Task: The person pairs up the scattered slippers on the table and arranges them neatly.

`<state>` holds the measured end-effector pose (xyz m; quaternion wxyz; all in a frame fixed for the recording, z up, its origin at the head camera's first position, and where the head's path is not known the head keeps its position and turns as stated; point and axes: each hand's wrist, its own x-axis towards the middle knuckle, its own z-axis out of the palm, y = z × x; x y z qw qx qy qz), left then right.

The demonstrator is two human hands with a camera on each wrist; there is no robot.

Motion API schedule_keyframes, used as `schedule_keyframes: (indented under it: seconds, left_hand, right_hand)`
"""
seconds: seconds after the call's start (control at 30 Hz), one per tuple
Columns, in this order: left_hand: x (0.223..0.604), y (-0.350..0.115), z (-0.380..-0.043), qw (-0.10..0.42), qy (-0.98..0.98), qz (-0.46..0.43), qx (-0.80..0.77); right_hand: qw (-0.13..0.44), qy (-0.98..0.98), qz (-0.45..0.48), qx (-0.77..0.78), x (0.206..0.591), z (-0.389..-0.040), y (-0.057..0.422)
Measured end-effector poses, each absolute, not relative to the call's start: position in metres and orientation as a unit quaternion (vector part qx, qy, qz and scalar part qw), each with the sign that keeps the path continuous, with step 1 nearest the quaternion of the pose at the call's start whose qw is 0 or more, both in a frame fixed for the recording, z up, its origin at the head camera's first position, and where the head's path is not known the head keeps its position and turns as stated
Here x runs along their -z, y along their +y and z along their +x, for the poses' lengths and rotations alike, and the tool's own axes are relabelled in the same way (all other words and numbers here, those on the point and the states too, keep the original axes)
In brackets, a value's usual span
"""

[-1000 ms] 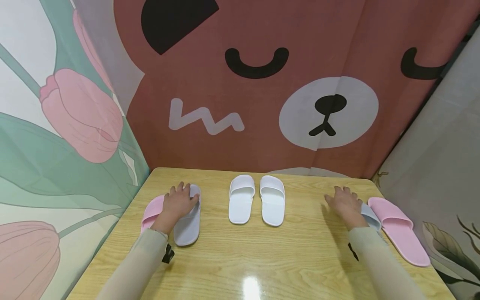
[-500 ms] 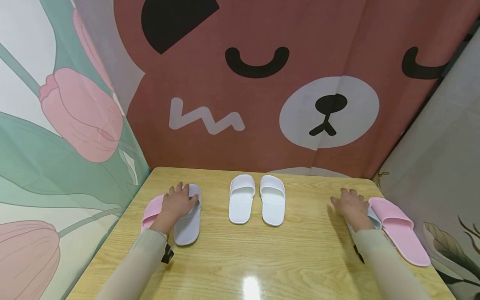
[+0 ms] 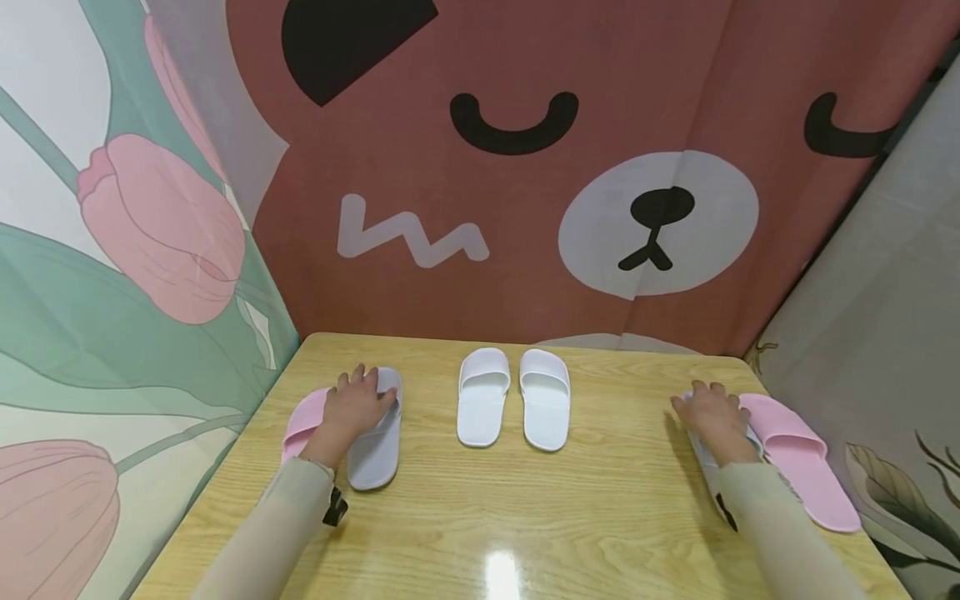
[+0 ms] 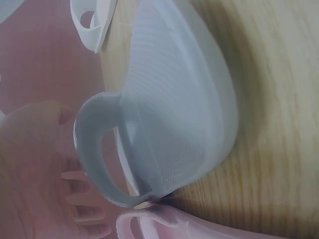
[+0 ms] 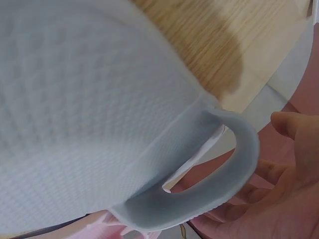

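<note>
My left hand [image 3: 356,408] hovers over the strap end of a grey slipper [image 3: 375,458] at the table's left, its fingers spread. The left wrist view shows this hand [image 4: 35,174] beside the raised strap of that slipper [image 4: 174,109], a gap between them. A pink slipper [image 3: 303,421] lies just left of it, partly covered by my wrist. At the right, my right hand [image 3: 708,412] is over another grey slipper [image 3: 705,454], mostly hidden by the hand and sleeve. In the right wrist view, loosely extended fingers [image 5: 279,199] are near its strap [image 5: 244,149].
Two white slippers [image 3: 480,412] stand side by side at the back middle of the wooden table [image 3: 450,517]. Another pink slipper [image 3: 813,479] lies at the right edge, against the grey one. Printed curtains [image 3: 412,300] enclose the back and sides.
My right hand has moved to the right, over the grey slipper, uncovering its left edge. The left hand and the slippers have stayed in place.
</note>
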<state>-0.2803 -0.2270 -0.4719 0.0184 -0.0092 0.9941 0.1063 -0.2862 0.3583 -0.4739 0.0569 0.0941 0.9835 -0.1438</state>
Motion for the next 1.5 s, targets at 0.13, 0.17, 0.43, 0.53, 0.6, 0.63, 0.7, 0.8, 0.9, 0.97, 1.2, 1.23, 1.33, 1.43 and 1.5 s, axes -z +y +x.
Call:
schedule_keyframes:
  seconds: [0.13,0.17,0.43,0.53,0.6,0.63,0.7,0.8,0.9,0.97,1.2,1.23,1.33,1.43,1.5]
  left_hand:
    - [0.473,-0.228,-0.281,0.019,0.994,-0.011,-0.103]
    - [0.473,-0.228,-0.281,0.019,0.994,-0.011,-0.103]
    - [0.476,-0.23,-0.282,0.02,0.994,-0.016,-0.106]
    - [0.477,-0.23,-0.282,0.022,0.994,-0.016,-0.107]
    - [0.478,-0.23,-0.282,0.022,0.994,-0.016,-0.108]
    - [0.479,-0.229,-0.282,0.023,0.994,-0.016,-0.108]
    - [0.48,-0.229,-0.283,0.02,0.994,-0.015,-0.109]
    - [0.482,-0.229,-0.283,0.015,0.994,-0.017,-0.11]
    - [0.483,-0.229,-0.283,0.012,0.994,-0.016,-0.112]
    - [0.483,-0.228,-0.283,0.015,0.993,-0.016,-0.114]
    - [0.481,-0.226,-0.281,0.025,0.992,-0.019,-0.119]
    - [0.481,-0.225,-0.281,0.026,0.993,-0.019,-0.117]
    - [0.481,-0.224,-0.282,0.027,0.993,-0.018,-0.115]
    - [0.481,-0.223,-0.283,0.022,0.993,-0.016,-0.116]
    - [0.481,-0.221,-0.284,0.022,0.993,-0.016,-0.118]
  right_hand:
    - [0.065,0.983,0.101,0.139,0.476,-0.287,0.362]
    - [0.067,0.983,0.103,0.137,0.476,-0.287,0.363]
    - [0.068,0.984,0.098,0.129,0.476,-0.284,0.364]
    - [0.065,0.985,0.092,0.129,0.477,-0.282,0.364]
    - [0.063,0.985,0.092,0.13,0.478,-0.281,0.364]
    - [0.062,0.985,0.093,0.131,0.478,-0.28,0.364]
    - [0.059,0.985,0.095,0.132,0.479,-0.279,0.365]
    - [0.054,0.985,0.095,0.134,0.48,-0.278,0.366]
    - [0.052,0.985,0.096,0.137,0.481,-0.278,0.367]
    - [0.054,0.984,0.096,0.138,0.482,-0.278,0.368]
    - [0.06,0.983,0.096,0.142,0.485,-0.278,0.372]
    - [0.061,0.983,0.098,0.143,0.485,-0.278,0.372]
    - [0.064,0.982,0.104,0.144,0.485,-0.277,0.373]
    - [0.07,0.98,0.111,0.148,0.484,-0.276,0.373]
    - [0.073,0.979,0.113,0.15,0.484,-0.276,0.373]
